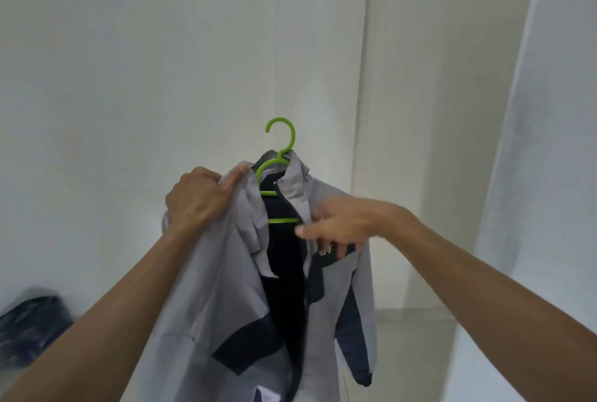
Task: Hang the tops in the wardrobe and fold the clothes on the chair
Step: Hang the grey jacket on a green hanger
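White wall (145, 78) across the whole background, paler panel (549, 143) at far right, strip of tiled floor (413, 320) low right. Grey jacket (226, 288) with dark navy panels held up mid-frame in front of wall, front open, dark lining (284, 259) showing down the centre, right sleeve hanging toward floor. Small pale lettering on dark chest patch, blurred, unreadable. Dark bundle of cloth (29, 324) at lower left edge, well apart from jacket; support under it not visible. Both forearms bare, entering from bottom corners. Left hand (197, 198) at jacket's left shoulder, fingers curled tight, thumb on top, gripping a bunch of grey fabric just beside collar. Right hand (342, 227) at jacket's right chest, motion-blurred; fingers extended toward the open front edge, some overlapping the dark patch; whether pinching fabric or only touching, cannot tell. Green hanger (280, 139) inside jacket neck, hook upright and free above collar, not caught on anything visible. One green arm (268, 169) curving down under left shoulder fabric, cross bar (282, 220) showing against dark lining just left of right fingertips. Right arm of hanger hidden under collar. No rail or wardrobe interior identifiable.
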Demonstrator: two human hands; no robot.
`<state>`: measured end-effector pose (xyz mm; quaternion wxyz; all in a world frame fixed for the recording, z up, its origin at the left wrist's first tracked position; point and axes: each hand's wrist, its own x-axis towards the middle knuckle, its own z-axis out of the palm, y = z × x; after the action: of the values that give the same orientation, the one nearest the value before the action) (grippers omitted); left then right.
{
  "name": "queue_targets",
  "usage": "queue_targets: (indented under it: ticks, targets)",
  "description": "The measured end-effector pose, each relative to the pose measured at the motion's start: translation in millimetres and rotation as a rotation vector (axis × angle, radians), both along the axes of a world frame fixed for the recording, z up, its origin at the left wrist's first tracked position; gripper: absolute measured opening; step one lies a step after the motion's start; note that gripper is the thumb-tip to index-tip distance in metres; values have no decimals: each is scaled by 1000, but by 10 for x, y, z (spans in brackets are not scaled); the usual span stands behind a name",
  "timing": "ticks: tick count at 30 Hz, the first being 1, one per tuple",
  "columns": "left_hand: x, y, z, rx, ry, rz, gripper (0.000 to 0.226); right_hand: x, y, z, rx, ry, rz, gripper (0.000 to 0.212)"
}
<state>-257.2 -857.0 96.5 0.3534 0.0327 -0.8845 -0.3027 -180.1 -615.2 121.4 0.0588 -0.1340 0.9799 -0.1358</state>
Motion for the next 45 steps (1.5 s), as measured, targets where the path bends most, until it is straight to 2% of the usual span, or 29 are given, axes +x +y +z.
queue_targets:
  ticks: [1,3,4,6,7,9,10,12,14,16,17,19,22,24,26,28,30,32,34,36,38,40,42,45]
  targets:
    - [-1,-12,-7,7,-1,-18,83,-5,35,104,-53,176,-47,52]
    - [16,10,1,7,6,-53,82,-122,93,337,-311,511,-183,57]
    - [27,42,2,-2,11,-73,80,-178,105,442,-453,543,-224,61]
    - [54,84,15,-15,16,-101,78,-337,37,579,-683,402,-199,73]
    - [66,108,21,-19,14,-115,78,-415,-8,603,-799,321,-167,70]
    - [70,120,0,-19,14,-141,78,-468,-135,613,-1053,242,-83,42]
    - [61,115,-12,-14,20,-154,77,-471,-202,616,-1129,280,-63,32]
    - [32,79,-3,21,50,-206,75,-487,-332,576,-1107,435,-59,33]
    - [-28,41,61,79,94,-297,74,-492,-439,490,-907,540,-14,34]
    - [-52,5,184,116,93,-390,76,-481,-531,363,-681,512,55,34]
    - [-58,-9,237,110,64,-423,76,-481,-567,324,-642,478,80,33]
    - [-67,-21,270,49,-48,-458,69,-458,-597,360,-735,441,105,30]
    - [-86,-3,112,-113,-190,-378,64,-483,-556,542,-982,477,39,19]
    - [-69,28,-38,-117,-43,-275,52,-562,-499,607,-970,559,-28,15]
    - [11,73,-142,-125,205,-182,47,-644,-434,619,-939,609,-67,14]
    - [122,98,-223,-295,297,-131,53,-686,-366,658,-950,633,-98,14]
    - [200,119,-369,-533,141,-34,56,-696,-291,724,-948,657,-126,15]
    - [198,114,-552,-649,-59,57,48,-685,-227,800,-958,677,-134,15]
    - [132,94,-717,-619,-143,48,36,-646,-172,885,-982,688,-129,15]
    - [57,124,-802,-501,-99,-51,31,-587,-102,981,-1024,699,-129,15]
    - [-20,143,-743,-212,-5,-137,31,-526,-16,1031,-1009,744,-128,15]
    - [-58,132,-527,15,83,-155,29,-480,70,952,-887,762,-110,16]
    - [-90,74,-243,23,146,-188,30,-461,120,765,-805,659,-78,19]
    - [-69,-15,62,-140,28,-331,41,-446,221,698,-1020,579,-91,20]
